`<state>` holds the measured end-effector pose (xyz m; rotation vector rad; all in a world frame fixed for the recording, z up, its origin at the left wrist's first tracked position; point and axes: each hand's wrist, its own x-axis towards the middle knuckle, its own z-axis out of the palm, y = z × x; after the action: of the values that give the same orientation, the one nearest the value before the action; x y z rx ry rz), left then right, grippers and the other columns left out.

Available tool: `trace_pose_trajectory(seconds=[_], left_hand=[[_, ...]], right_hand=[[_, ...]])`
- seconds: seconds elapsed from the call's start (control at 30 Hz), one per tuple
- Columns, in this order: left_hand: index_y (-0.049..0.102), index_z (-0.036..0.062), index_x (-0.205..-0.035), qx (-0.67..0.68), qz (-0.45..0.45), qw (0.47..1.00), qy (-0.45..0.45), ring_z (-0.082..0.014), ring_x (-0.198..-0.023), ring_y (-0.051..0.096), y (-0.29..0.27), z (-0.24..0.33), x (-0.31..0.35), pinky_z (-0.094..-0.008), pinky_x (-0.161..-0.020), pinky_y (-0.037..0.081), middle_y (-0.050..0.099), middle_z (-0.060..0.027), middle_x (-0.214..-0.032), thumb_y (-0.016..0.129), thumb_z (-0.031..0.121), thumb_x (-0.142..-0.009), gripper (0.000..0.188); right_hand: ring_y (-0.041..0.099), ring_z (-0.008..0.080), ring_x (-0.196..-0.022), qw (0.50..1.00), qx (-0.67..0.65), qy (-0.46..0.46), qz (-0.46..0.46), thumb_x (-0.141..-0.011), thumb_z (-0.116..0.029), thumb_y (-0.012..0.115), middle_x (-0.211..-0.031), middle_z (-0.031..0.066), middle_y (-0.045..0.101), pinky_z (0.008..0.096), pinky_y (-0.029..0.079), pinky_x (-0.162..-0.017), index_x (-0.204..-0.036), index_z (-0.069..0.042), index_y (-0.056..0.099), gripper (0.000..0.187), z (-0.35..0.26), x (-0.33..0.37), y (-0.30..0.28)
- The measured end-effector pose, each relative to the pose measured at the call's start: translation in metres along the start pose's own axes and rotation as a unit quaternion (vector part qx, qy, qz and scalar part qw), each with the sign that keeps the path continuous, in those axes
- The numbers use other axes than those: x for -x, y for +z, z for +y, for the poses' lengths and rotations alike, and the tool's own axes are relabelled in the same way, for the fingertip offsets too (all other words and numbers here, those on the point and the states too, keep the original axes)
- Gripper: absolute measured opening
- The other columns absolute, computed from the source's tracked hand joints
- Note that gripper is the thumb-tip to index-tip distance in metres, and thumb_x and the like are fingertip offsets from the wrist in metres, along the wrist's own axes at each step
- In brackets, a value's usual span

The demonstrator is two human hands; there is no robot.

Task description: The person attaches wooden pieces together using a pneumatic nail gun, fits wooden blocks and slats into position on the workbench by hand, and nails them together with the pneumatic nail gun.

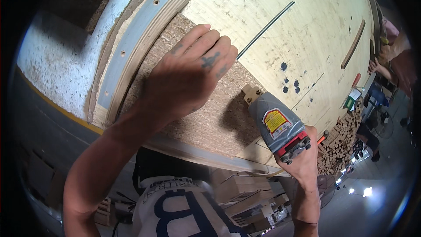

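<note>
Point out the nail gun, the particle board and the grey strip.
Nail gun [278, 122], head view: grey labelled housing.
Particle board [206, 120], head view: bare upper face.
Grey strip [132, 39], head view: face between two holes.

Nail gun [272, 123] in right hand [306, 154]

Can make out, on the upper face of the grey nail gun [287, 137], a yellow label [277, 122] edged in red and white, with print too fine to read. Below and left of the nail gun, on a white shirt [206, 206], can see large dark blue letter shapes [188, 213], partly cut off, under smaller outlined lettering [171, 184].
</note>
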<state>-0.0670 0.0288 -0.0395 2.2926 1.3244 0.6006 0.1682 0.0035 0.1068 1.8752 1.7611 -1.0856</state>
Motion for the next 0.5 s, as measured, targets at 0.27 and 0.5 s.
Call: trace_pose_trajectory(seconds=[0.27,0.5], left_hand=[[0.060,0.0000,-0.115,0.009,-0.011,1.000,-0.012,-0.0271,-0.107,0.059,-0.001,0.002,-0.002,-0.0456,-0.111,0.042,0.059,-0.0106,-0.106,0.062,0.005,-0.086,0.030],[0.060,0.0004,-0.116,0.024,-0.025,0.999,-0.022,-0.0266,-0.109,0.059,-0.002,0.002,-0.001,-0.0460,-0.111,0.041,0.058,-0.0103,-0.106,0.062,0.005,-0.085,0.031]], right_hand=[[0.054,0.0335,-0.095,1.000,-0.002,0.005,-0.023,-0.059,-0.011,0.082,-0.100,0.0142,0.057,0.0406,0.048,-0.083,-0.103,-0.003,0.063,0.049,-0.004,-0.003,-0.003],[0.053,0.0348,-0.097,0.996,-0.061,0.048,-0.035,-0.059,-0.012,0.082,-0.101,0.0142,0.058,0.0409,0.047,-0.085,-0.104,-0.003,0.063,0.049,-0.011,-0.007,-0.005]])
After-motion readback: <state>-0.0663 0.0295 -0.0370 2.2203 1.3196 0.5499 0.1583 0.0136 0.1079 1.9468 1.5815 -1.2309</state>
